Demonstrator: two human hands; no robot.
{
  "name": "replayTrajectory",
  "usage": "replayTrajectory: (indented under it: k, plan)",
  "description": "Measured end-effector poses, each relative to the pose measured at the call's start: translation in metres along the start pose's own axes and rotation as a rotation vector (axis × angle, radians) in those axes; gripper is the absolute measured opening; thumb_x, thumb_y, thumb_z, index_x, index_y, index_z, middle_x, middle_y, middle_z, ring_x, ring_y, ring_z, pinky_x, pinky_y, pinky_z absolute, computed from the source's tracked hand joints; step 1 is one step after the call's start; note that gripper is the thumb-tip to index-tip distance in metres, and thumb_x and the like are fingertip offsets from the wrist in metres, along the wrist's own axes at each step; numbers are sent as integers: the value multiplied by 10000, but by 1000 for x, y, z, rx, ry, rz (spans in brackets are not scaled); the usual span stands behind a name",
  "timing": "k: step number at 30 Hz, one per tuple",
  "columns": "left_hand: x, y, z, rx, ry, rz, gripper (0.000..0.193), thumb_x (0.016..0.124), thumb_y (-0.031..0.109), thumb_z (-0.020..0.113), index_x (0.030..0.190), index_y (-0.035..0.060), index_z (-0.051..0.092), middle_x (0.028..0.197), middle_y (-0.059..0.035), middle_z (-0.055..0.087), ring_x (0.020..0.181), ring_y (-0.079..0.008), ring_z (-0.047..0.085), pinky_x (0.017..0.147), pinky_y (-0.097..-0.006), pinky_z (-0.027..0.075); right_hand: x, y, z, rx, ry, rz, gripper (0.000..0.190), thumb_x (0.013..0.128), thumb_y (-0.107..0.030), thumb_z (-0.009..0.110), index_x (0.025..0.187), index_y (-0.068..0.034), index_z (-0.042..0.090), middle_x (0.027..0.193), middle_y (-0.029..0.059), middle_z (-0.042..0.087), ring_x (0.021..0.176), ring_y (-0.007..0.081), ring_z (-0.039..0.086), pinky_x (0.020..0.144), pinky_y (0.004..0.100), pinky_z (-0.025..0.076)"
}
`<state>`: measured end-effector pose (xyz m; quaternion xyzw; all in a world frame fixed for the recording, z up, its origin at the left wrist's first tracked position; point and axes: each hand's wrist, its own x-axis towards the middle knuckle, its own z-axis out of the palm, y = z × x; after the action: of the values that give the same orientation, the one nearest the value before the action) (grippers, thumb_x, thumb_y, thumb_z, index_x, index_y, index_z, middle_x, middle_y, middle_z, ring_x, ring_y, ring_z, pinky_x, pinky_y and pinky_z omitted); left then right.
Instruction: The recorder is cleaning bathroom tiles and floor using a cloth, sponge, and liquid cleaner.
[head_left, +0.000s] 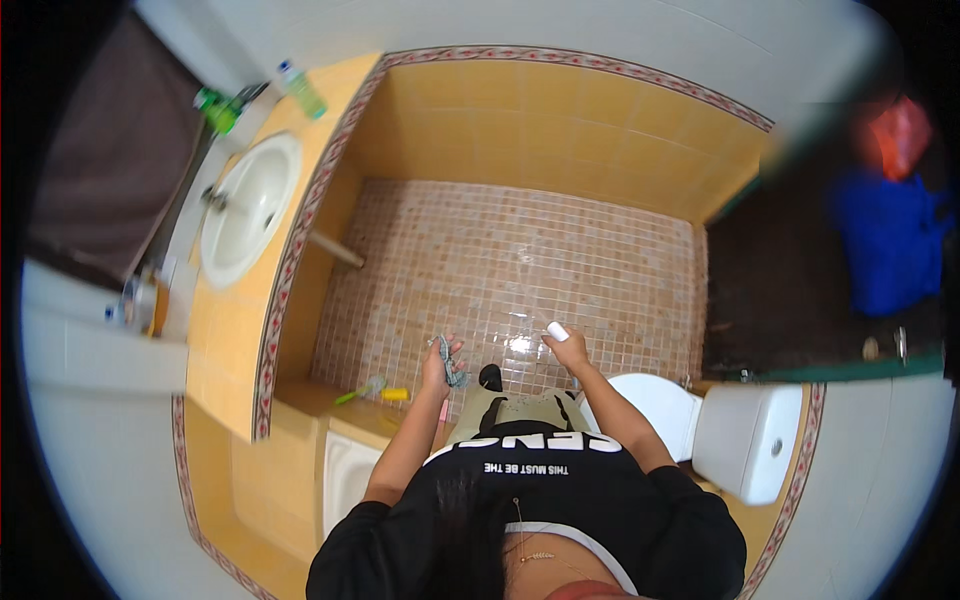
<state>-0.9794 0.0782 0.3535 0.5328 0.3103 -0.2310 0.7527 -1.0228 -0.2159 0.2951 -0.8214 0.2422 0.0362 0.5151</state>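
My left hand (437, 367) holds a crumpled checked cloth (448, 361), its fingers curled loosely round it and one end hanging down. To the right, my right hand (568, 349) grips a white cylindrical object (557, 331), perhaps a small bottle or a handle; its kind cannot be told. Both hands are raised in front of my body, apart from each other, above the small-tiled floor (517, 255), which shines as if wet near the right hand. A yellow object (394, 394) and a green-handled brush (350, 395) lie to the left of my legs.
On the left, a yellow tiled counter (232, 352) holds a white washbasin (251, 210) and a plastic bottle (304, 91). A white toilet (645, 409) stands close by my right arm. At the right, blue cloth (889, 240) hangs on a dark door (780, 300). A pipe (337, 249) projects below the counter.
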Motion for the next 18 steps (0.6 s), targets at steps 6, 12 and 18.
replayTrajectory:
  k: [6, 12, 18]
  plan:
    - [-42, -21, -49, -212, 247, 42, 397, 941, 410, 406, 1148, 113, 567, 933, -37, 651, 438, -104, 391, 503, -301, 479, -4, -58, 45, -20, -468, -67, 372, 691, -346, 736, 848, -15, 677, 754, 167, 671, 702, 291, 652, 653, 379, 491]
    - [-78, -56, -87, -349, 267, 91, 378, 966, 384, 371, 1123, 101, 566, 909, -63, 632, 736, -132, 570, 532, -259, 488, -26, -56, 91, -112, -665, -376, 331, 713, -307, 754, 857, -21, 672, 677, 88, 641, 606, 169, 592, 582, 323, 464]
    - [-86, -67, -84, -427, 372, 60, 364, 970, 391, 372, 1102, 118, 573, 888, -35, 630, 740, -128, 570, 529, -273, 476, -49, -62, 102, -115, -831, -455, 317, 710, -314, 756, 804, -27, 660, 664, 97, 639, 594, 185, 597, 578, 334, 463]
